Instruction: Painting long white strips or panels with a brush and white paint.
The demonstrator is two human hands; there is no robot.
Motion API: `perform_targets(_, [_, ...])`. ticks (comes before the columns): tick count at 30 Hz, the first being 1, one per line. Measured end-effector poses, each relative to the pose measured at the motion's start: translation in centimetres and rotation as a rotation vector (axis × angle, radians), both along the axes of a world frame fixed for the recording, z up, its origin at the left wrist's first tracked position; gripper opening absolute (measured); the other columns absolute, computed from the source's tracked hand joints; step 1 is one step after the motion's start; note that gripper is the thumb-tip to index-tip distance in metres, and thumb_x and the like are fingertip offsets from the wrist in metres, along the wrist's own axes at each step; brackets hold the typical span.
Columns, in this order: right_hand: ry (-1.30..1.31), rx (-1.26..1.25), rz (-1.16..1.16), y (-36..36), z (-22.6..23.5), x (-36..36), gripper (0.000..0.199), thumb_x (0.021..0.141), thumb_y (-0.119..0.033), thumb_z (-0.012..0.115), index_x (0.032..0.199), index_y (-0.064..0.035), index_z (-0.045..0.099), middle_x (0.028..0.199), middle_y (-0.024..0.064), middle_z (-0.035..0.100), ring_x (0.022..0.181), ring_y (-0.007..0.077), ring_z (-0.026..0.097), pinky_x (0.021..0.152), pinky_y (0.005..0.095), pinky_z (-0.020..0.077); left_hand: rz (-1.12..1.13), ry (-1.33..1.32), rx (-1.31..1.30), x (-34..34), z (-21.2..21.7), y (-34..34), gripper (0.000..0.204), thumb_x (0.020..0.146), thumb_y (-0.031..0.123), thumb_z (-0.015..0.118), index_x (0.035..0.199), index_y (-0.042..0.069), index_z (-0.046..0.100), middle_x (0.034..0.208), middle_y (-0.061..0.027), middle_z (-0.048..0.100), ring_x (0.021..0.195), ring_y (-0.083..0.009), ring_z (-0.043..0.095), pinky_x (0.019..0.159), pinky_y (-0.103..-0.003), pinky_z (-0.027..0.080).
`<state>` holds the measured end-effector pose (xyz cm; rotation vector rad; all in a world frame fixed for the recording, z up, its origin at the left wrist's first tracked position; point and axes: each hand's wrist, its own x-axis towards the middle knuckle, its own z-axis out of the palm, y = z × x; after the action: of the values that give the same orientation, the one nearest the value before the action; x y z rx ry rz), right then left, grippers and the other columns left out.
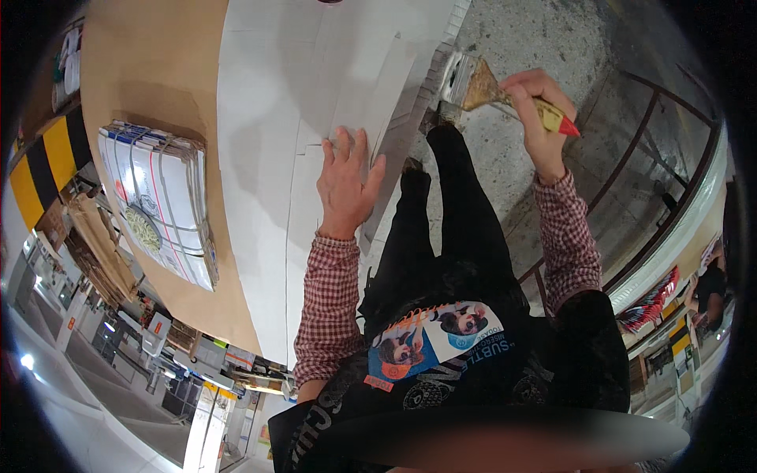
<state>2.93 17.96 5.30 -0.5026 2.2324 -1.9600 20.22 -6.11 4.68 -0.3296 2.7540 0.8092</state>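
My right hand (pixel 540 110) is closed around the handle of a wide paintbrush (pixel 480 84). The handle is yellow with a red end. Its bristles, whitish at the tips, point left toward the staggered edge of the white sheets (pixel 268 102), above the floor; whether they touch that edge I cannot tell. Flat on the sheets, near their right side, lies my left hand (pixel 347 185) with its fingers spread, holding nothing. The sheets seem to overlap in long strips, with thin lines running between them.
Left of the sheets, on a brown board surface (pixel 150 47), lies a string-tied bundle of printed sheets (pixel 162 205). A dark metal frame (pixel 631 165) stands at the right beside a pale, plastic-looking roll or stack (pixel 670 236). Black-and-yellow stripes (pixel 51 162) mark the far left.
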Motion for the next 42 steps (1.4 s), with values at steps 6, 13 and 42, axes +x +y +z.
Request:
perform_targets(6, [-0.039,0.047,0.13,-0.3,-0.1,3.5,0.01,0.083,0.003,0.059,0.073,0.0026,0.056,0.079,0.0092,0.062,0.074,0.0141,0.058,0.066,0.0255,0.0449,0.05,-0.035,0.006,-0.7,0.6,1.0,0.05,0.089,0.03,0.056,0.127,-0.002,0.051,0.133,-0.0285,0.044,0.124,-0.0467,0.04,0.106,-0.047,0.03])
perform_targets(13, [-0.104,0.029,-0.023,1.5,1.8,5.3,0.011,0.082,0.001,0.059,0.072,0.0015,0.056,0.079,0.0102,0.062,0.074,0.0165,0.059,0.068,0.0275,0.0452,0.127,0.021,-0.237,0.8,-2.3,4.4,0.074,0.08,0.043,0.066,0.135,0.001,0.042,0.141,-0.0271,0.033,0.129,-0.0537,0.024,0.106,-0.052,0.026])
perform_targets(42, [0.2,-0.022,-0.052,-0.4,-2.0,8.0,0.008,0.082,0.0,0.061,0.076,0.0024,0.057,0.082,0.0103,0.064,0.073,0.015,0.06,0.064,0.025,0.0456,0.003,0.074,0.08,5.5,1.3,-1.3,0.048,0.087,0.027,0.059,0.123,-0.003,0.054,0.123,-0.0281,0.052,0.12,-0.039,0.049,0.103,-0.041,0.037])
